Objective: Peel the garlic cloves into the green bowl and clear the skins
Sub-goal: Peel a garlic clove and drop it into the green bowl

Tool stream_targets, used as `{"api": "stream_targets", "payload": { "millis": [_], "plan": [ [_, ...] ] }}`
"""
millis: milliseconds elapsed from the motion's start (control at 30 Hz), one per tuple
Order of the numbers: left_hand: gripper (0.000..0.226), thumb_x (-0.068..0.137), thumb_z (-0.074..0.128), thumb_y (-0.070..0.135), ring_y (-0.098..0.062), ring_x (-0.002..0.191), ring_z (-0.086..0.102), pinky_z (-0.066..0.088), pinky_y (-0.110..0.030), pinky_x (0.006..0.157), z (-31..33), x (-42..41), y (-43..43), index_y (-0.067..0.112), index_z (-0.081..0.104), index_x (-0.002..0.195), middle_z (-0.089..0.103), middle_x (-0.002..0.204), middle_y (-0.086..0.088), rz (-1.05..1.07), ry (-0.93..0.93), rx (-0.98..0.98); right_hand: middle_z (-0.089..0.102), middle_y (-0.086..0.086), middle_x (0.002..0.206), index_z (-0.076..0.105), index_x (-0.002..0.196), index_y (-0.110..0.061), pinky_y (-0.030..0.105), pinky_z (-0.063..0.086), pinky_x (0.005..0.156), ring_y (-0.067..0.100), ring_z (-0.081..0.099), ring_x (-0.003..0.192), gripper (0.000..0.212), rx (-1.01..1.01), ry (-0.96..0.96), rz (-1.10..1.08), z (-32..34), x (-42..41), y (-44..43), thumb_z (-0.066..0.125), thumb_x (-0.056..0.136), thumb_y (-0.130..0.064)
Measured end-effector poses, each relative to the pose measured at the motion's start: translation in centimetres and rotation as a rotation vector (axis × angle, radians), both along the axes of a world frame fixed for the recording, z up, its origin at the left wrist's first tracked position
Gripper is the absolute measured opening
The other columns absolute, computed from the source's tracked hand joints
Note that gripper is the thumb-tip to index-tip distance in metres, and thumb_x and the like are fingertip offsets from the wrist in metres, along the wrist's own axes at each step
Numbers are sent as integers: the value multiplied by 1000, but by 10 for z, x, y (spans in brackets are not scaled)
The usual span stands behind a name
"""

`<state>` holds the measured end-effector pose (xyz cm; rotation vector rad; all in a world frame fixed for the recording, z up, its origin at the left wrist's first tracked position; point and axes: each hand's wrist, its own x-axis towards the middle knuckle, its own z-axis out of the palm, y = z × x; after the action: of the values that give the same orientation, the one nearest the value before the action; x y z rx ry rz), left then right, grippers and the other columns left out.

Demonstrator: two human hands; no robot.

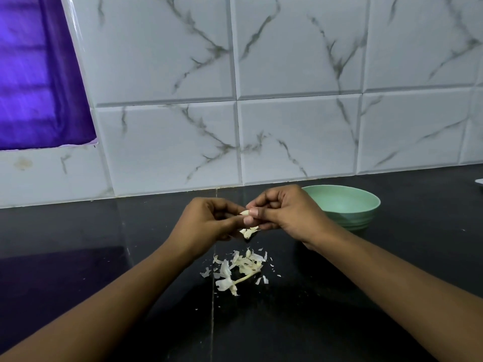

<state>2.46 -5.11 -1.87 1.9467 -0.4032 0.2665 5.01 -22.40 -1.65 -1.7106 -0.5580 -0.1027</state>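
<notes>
Far left of the fingers a purple sheet (39,74) hangs against the tiled wall (287,61), well clear of the work. Below it the dark worktop (78,244) lies open on that side.

My left hand (209,220) has its fingers (227,206) curled in, pinching one end of a small clove (245,212). The right hand (285,212) meets it from the other side, thumb and fingertips pinching the same clove, so it sits between both sets of fingers, raised off the worktop. Just under them show a few more pale pieces (248,232); I cannot tell whether they are held or lying loose. Nearer to me than the fingers, a loose heap of skins (239,270) and a stalk is scattered on the worktop.

I judge this as mid-peel: the skin is being worked off this clove, and clearing has not begun. Next the skin must come away and fall with the heap, then the right hand carries the bare clove to the bowl (347,205), just right of and behind the fingers.

That path is short and unobstructed. The wall stands close behind the bowl. A white edge (479,182) shows at far right, well apart.
</notes>
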Motion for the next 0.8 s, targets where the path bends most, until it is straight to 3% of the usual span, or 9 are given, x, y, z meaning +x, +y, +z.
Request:
{"api": "stream_targets", "payload": {
  "millis": [67,200,300,400,533,700,800],
  "plan": [
    [21,64,74,33,-15,63,70,56,-32,68,-2,2,0,19,74,80,74,71,-5,4,-46,-6,71,6,72,68,88,-3,15,53,57,8,68,65,5,-37,-34,-12,0,0,1,67,84,-2],
    [4,79,72,15,-11,60,68,54,-28,65,-2,7,3,18,72,82,73,69,-5,3,-42,-19,71,6,75,67,89,-7,15,53,58,8,69,67,7,-75,-26,25,2,-2,1,63,87,-2],
    [5,84,69,13,-16,61,71,57,-32,68,-3,7,2,16,68,80,73,69,-4,40,-99,91,70,6,73,66,90,-7,16,54,57,9,69,66,7,-55,15,48,3,-3,0,62,88,-1],
    [11,88,66,19,-13,56,69,55,-27,62,-4,9,3,16,65,77,71,64,3,69,-225,311,70,3,66,63,88,-7,19,55,57,10,68,62,7,-8,52,66,3,-3,-1,62,87,0],
    [14,94,55,12,-14,59,68,54,-26,61,-2,9,4,12,64,83,71,72,-2,-41,-100,225,70,5,67,62,88,-5,19,55,57,10,68,59,4,60,106,94,3,-5,-2,63,87,-1],
    [27,101,41,23,-23,60,67,50,-31,61,-4,7,2,12,61,87,72,75,-3,-110,62,102,70,5,67,61,86,-5,18,55,55,10,67,58,3,95,154,110,4,-5,-3,62,88,-3],
    [49,92,36,49,-27,60,67,51,-33,62,-4,6,3,9,64,90,72,77,-8,-72,97,36,69,5,67,61,86,-5,18,55,55,10,67,59,4,94,160,105,5,-3,-4,61,88,-2]
  ]
}}
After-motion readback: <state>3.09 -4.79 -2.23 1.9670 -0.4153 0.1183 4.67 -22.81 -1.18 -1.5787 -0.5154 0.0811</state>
